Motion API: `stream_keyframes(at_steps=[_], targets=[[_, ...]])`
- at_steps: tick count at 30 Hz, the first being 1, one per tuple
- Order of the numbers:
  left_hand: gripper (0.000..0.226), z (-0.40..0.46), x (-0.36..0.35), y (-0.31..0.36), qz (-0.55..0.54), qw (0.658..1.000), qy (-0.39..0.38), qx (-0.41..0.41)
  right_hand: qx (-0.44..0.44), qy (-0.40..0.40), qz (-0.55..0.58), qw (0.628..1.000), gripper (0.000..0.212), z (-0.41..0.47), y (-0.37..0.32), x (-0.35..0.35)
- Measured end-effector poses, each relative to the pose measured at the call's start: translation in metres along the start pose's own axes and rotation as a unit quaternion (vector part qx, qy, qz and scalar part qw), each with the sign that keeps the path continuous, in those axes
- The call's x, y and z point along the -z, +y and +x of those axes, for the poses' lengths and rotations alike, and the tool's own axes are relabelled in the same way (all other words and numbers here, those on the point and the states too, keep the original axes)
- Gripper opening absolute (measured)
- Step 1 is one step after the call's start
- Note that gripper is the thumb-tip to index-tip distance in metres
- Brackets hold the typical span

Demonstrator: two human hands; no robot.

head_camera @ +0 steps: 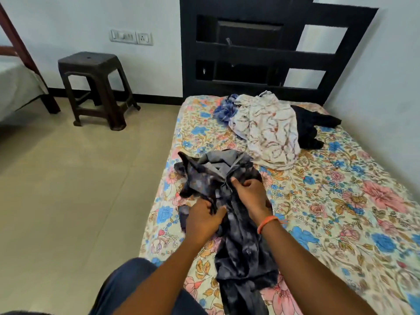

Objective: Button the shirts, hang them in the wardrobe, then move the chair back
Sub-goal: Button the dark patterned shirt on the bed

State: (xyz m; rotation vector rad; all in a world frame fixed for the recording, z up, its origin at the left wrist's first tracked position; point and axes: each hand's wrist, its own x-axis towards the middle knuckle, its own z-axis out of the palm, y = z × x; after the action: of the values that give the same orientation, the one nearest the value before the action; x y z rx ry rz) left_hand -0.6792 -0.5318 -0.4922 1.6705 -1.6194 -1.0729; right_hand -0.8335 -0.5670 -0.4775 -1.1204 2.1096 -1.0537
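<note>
Dark grey, blotchy and slightly shiny, the tie-dye shirt lies lengthwise on the floral bedsheet, its collar toward twelve o'clock and its tail running down to six o'clock near the person's knee. Both hands are on its front. The left hand has its fingers curled into the cloth at the left side of the placket, a bunched fold caught in its grip. The right hand, with an orange band at the wrist, pinches the placket edge a little higher up, thumb and fingers closed on the fabric. (Whether a button sits between those fingertips I cannot tell.)

Further up the bed, toward one o'clock, more clothes lie in a loose pile: a cream shirt with brown swirls on top, a blue patterned garment peeking out at its left, and a black garment touching its right side.

On the tiled floor at ten o'clock stands a dark brown plastic stool, close to the wall and well apart from the bed. A black headboard rises behind the mattress at twelve.
</note>
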Motion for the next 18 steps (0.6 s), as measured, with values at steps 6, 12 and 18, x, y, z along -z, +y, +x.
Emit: stream_keyframes(at_steps=[6, 12, 18], targets=[[0.047, 0.018, -0.001, 0.036, -0.146, 0.984, 0.086, 0.048, 0.010, 0.106, 0.103, 0.989, 0.064, 0.007, -0.021, -0.009], [0.030, 0.024, -0.006, 0.025, -0.149, 0.986, 0.030, 0.072, 0.092, -0.058, -0.050, 0.993, 0.030, 0.006, -0.025, -0.016], [0.023, -0.030, 0.011, 0.007, -0.035, 0.994, -0.080, 0.061, 0.141, -0.098, -0.048, 0.984, 0.018, -0.052, 0.015, 0.010]])
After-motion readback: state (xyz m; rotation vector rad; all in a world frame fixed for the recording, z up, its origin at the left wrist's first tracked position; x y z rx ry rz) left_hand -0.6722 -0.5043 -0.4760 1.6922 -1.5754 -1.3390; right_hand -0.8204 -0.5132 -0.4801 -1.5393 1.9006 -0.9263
